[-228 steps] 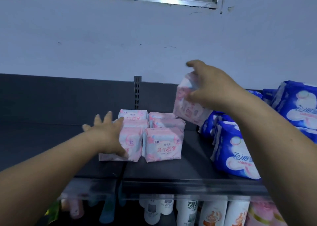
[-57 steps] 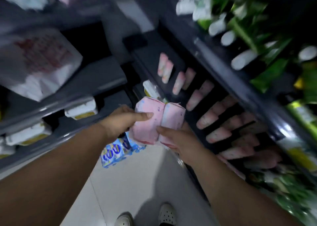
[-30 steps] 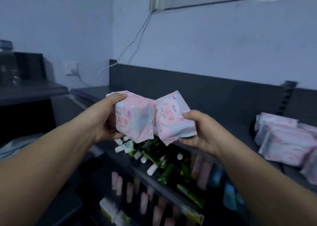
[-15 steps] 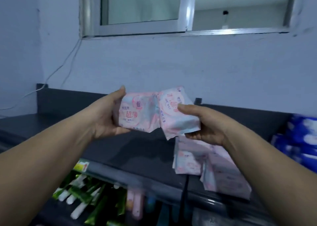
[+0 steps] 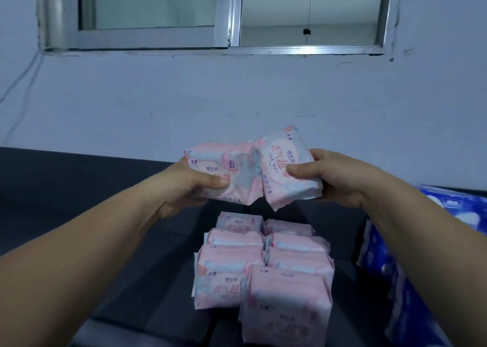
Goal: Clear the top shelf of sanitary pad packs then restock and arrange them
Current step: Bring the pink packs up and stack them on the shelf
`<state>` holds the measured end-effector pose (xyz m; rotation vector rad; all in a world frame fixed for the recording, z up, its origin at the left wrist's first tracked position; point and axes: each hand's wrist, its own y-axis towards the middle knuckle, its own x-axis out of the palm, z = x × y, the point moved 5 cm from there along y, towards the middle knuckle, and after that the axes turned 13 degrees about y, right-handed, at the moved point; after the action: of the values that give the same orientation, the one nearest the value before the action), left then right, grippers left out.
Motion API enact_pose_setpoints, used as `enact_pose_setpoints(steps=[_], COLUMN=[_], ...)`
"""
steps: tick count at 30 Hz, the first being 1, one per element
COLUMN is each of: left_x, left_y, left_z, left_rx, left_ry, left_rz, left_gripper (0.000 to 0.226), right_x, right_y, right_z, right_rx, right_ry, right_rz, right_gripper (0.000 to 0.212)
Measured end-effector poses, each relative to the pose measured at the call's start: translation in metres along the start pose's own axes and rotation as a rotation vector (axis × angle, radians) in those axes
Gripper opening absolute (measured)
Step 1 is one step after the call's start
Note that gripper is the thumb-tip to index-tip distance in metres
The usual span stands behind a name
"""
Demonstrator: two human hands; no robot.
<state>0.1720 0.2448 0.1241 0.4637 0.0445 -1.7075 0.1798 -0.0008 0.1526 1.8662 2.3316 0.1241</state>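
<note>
Wide shelf (image 5: 163, 267) left of pink packs (image 5: 263, 273)

The left pack (image 5: 237, 172), pinched by the left hand (image 5: 184, 184), carries 洁婷 at its ten o'clock corner, 樱肌感 beside it, red 超薄 below and an 8 at five o'clock. The right pack (image 5: 279, 162), in the right hand (image 5: 340, 178), shows 洁婷 at one o'clock and 8 at seven (print turned sideways). A shelf pack (image 5: 224, 286) at six o'clock repeats 洁婷.
</note>
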Motion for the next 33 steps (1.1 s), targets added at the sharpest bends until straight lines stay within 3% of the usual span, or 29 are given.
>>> enact_pose_setpoints(steps=[6,13,18,21,23,25,29,33], left_x=[0.018,0.022,0.023,0.024,0.026,0.029,0.026,0.017], left_y=[0.04,0.076,0.095,0.106,0.115,0.122,0.116,0.099], left_z=[-0.02,-0.055,-0.081,-0.09,-0.098,-0.107,-0.113,-0.108], left_rx=[-0.001,-0.059,-0.141,-0.179,-0.207,-0.245,-0.345,-0.352], left_ry=[-0.02,0.051,0.089,0.069,0.15,0.364,0.524,0.527], left_rz=[0.058,0.045,0.088,0.141,0.118,0.086,0.131,0.133], left_gripper=[0.061,0.047,0.045,0.04,0.05,0.074,0.107,0.117], right_x=[-0.03,-0.058,-0.062,-0.053,-0.044,-0.037,-0.032,-0.024], right_y=[0.032,0.054,0.061,0.065,0.07,0.073,0.077,0.065], right_z=[0.008,0.016,0.032,0.036,0.039,0.048,0.063,0.049], right_rx=[-0.009,-0.071,0.09,0.126,0.128,0.16,0.199,0.181], right_ry=[-0.137,-0.552,-0.871,-0.92,-1.049,-1.272,-1.369,-1.312], right_rz=[0.055,0.26,0.152,0.095,0.087,0.08,0.029,0.042], right_gripper=[0.042,0.054,0.058,0.066,0.081,0.09,0.051,0.079])
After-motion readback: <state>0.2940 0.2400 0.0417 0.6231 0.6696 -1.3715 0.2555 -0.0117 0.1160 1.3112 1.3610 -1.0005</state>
